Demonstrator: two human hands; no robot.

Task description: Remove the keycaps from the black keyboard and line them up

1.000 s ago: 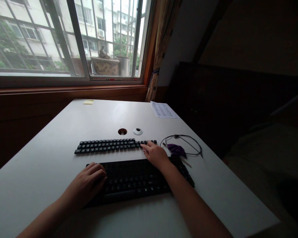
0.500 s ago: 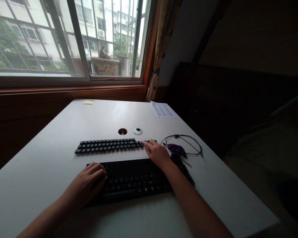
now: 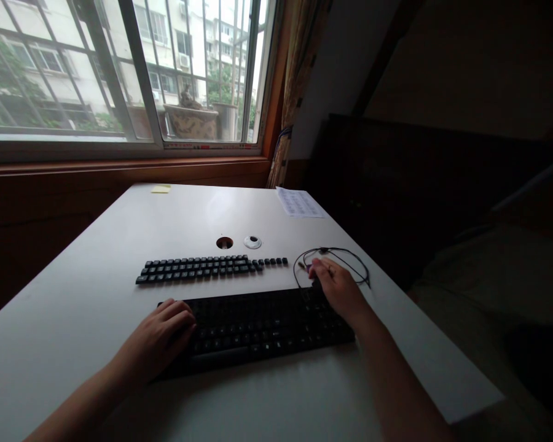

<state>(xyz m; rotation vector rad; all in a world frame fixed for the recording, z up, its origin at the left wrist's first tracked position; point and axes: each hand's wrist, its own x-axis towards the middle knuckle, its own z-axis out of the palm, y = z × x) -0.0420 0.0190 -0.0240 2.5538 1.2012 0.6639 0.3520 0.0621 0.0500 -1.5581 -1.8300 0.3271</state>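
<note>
A black keyboard (image 3: 258,328) lies on the white table. My left hand (image 3: 172,325) is on its left end, fingers bent together over the edge and thumb along the near side. Over the keyboard's upper right corner, my right hand (image 3: 334,285) has its fingers drawn together at a small purple cloth (image 3: 309,268). Most of that cloth is hidden beneath the hand. Beyond the keyboard, loose black keycaps (image 3: 198,267) are laid out in rows, with a short line of them trailing to the right.
A coiled black cable (image 3: 357,253) lies behind my right hand. Two cable holes, one open (image 3: 224,243) and one with a white ring (image 3: 252,242), sit past the keycaps. A yellow note (image 3: 161,189) and a printed sheet (image 3: 300,202) are at the table's far edge.
My right hand has moved right, from the right end of the keycap rows to the purple cloth. My left hand stays on the keyboard. The view has shifted slightly.
</note>
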